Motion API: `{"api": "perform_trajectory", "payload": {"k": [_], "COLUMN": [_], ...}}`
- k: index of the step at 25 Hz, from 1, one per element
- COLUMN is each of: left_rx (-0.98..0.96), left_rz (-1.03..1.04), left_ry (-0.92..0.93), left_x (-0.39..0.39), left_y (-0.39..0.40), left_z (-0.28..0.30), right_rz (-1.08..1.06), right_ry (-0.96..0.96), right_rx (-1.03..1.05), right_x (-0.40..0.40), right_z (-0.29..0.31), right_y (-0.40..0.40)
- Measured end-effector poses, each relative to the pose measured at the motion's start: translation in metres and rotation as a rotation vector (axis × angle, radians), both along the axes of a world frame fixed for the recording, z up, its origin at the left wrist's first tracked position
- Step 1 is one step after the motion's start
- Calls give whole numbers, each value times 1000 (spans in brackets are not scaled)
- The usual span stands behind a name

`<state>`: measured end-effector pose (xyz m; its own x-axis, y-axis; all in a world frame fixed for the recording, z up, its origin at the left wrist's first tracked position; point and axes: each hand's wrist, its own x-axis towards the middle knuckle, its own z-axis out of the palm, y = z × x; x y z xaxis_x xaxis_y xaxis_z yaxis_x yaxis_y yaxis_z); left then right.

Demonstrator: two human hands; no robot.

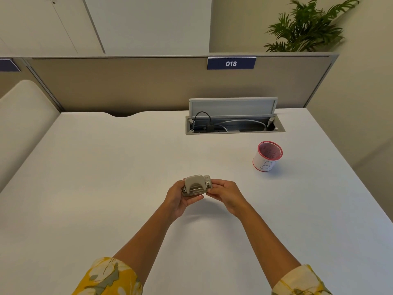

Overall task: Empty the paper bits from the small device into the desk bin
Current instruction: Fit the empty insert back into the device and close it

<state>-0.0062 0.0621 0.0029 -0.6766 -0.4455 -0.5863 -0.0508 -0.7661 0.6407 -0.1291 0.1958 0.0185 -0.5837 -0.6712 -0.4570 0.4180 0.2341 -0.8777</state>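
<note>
Two yellow floral sleeves (110, 277), both cut off by the lower edge, frame two bare forearms reaching over a white tabletop (106, 167). Between the two hands sits one small grey punch (196, 185), held just above the tabletop at its centre. Left hand (178, 199) cups the punch from below and the side, fingers curled round its base; right hand (225, 193) pinches its right end with the fingertips. Whether the punch's base tray is open or closed cannot be made out, and no paper bits can be seen.

One bin (267, 156), a small white cup with a red rim and a hand-drawn letter on its side, stands upright well apart from the hands, to the right and farther back. Its contents are hard to read beyond a reddish lining.

Behind it, one cable hatch (234, 122) is set into the tabletop, its lid (232, 107) raised, with one black and one white cable inside. One beige divider (127, 86) carries a blue label (231, 63) reading 018; a second blue label (8, 65) is cropped at the left edge. One plant (308, 26) rises behind the divider, its base hidden.
</note>
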Motion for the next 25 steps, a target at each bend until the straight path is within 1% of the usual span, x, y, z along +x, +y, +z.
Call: {"api": "perform_trajectory", "payload": {"k": [8, 10, 13, 15, 16, 19, 20, 22, 25], "left_rx": [-96, -130, -217, -245, -241, -209, -209, -226, -268], "left_rz": [-125, -164, -295, -410, -440, -396, -363, -313, -312], "left_ry": [-17, -57, -175, -189, -172, -111, -107, -123, -149], "left_x": [-2, -2, 4, 7, 8, 5, 3, 2, 0], "left_y": [2, -1, -9, -12, -12, -8, -7, -5, -2], "left_z": [1, -3, -10, -11, -11, -10, -10, -11, -15], "right_rz": [-142, -115, 22, 74, 50, -104, -116, -70, -57], "right_ry": [113, 133, 124, 119, 104, -2, -27, -42, -2], "right_rx": [157, 169, 167, 153, 125, 25, 16, 53, 154], "right_x": [-5, -9, -18, -23, -23, -19, -15, -7, 1], "right_z": [-3, -1, 5, 7, 6, 0, -2, -9, -18], "right_y": [-5, -4, 1, 2, 2, 0, -1, -3, -6]}}
